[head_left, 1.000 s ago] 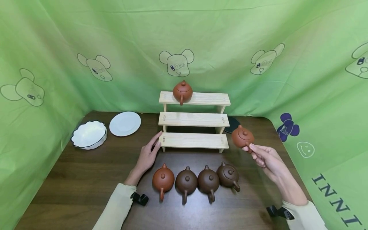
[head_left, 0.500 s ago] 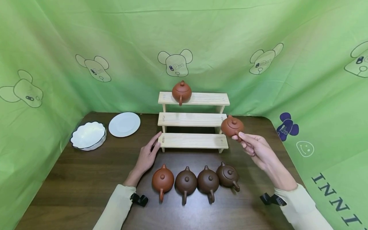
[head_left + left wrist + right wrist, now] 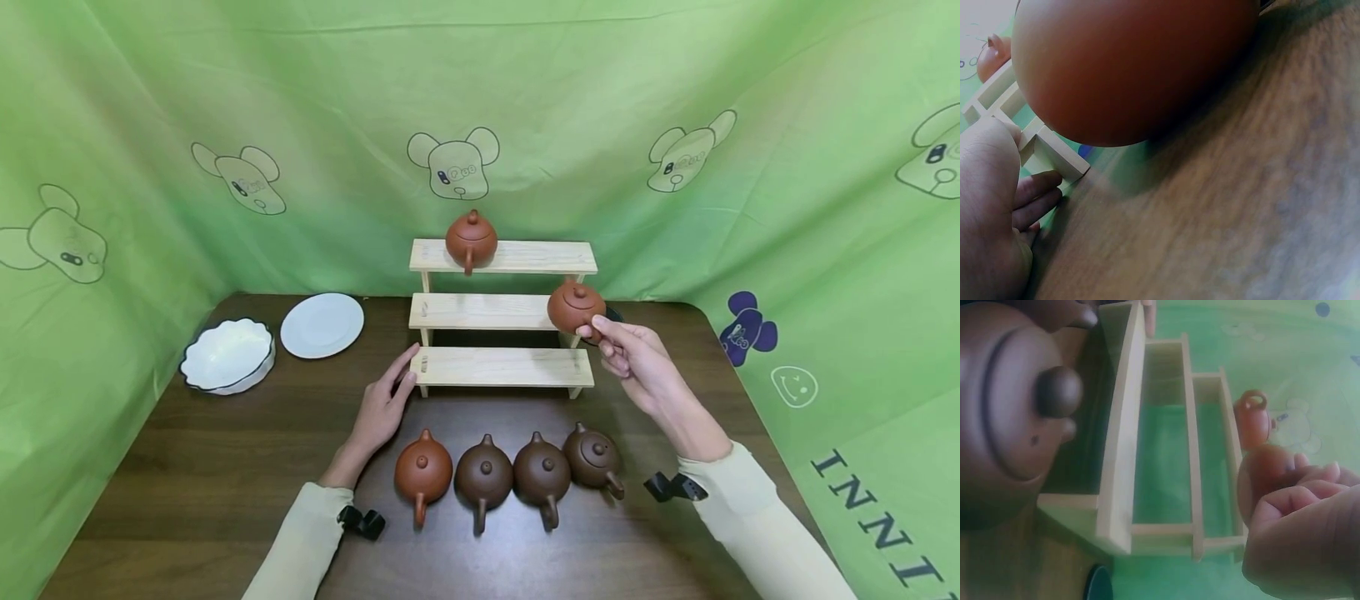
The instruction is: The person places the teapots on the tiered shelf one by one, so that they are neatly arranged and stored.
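My right hand [image 3: 641, 362] pinches the handle of a reddish clay teapot [image 3: 576, 305], lifted by the right end of the middle shelf and overlapping it in the head view. The right wrist view shows curled fingers at the side of this teapot [image 3: 1260, 478]. My left hand [image 3: 381, 414] rests with relaxed fingers against the left end of the lowest shelf of a three-step wooden rack [image 3: 502, 367]. Another reddish teapot [image 3: 471, 240] sits on the left part of the top shelf, handle toward me.
Before the rack stands a row of teapots: one orange-red teapot [image 3: 423, 472] and three dark brown ones, including the middle brown teapot [image 3: 542, 473]. A scalloped white bowl [image 3: 228, 357] and a white plate [image 3: 322, 326] lie left. A dark round dish [image 3: 1099, 584] sits behind the rack's right side.
My right hand has carried the reddish teapot leftward and up, from right of the rack to the right end of the middle shelf. My left hand has stayed at the rack.
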{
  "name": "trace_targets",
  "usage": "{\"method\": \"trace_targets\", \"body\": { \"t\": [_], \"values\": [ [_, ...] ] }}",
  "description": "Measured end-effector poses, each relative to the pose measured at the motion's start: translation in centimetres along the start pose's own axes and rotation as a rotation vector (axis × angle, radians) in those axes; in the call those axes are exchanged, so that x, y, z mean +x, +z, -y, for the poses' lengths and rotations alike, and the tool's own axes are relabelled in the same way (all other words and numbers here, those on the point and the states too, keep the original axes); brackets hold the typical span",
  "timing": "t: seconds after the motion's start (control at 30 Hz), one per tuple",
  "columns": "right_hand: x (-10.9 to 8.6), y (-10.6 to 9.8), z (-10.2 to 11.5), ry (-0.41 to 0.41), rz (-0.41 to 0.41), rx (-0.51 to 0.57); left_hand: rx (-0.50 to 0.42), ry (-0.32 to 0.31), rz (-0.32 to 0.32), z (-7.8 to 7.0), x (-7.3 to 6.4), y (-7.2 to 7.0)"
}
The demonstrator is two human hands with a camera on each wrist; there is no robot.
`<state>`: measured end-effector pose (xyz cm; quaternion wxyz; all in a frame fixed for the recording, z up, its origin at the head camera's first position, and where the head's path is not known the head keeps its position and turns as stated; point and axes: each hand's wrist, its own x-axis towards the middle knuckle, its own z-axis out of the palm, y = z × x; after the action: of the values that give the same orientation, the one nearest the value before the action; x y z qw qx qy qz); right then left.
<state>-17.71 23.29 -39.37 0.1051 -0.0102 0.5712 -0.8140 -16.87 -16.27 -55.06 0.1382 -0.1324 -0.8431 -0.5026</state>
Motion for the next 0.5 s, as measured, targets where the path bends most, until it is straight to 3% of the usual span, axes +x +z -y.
{"method": "trace_targets", "body": {
  "t": [0.27,0.5],
  "values": [
    [2.3,2.0,0.3,-0.108,-0.083,0.046,-0.019,0.012,0.007,0.4,-0.1,-0.1],
    [4.1,3.7,0.5,-0.168,-0.109,0.069,-0.008,0.005,0.008,0.5,0.0,0.0]
  ]
}}
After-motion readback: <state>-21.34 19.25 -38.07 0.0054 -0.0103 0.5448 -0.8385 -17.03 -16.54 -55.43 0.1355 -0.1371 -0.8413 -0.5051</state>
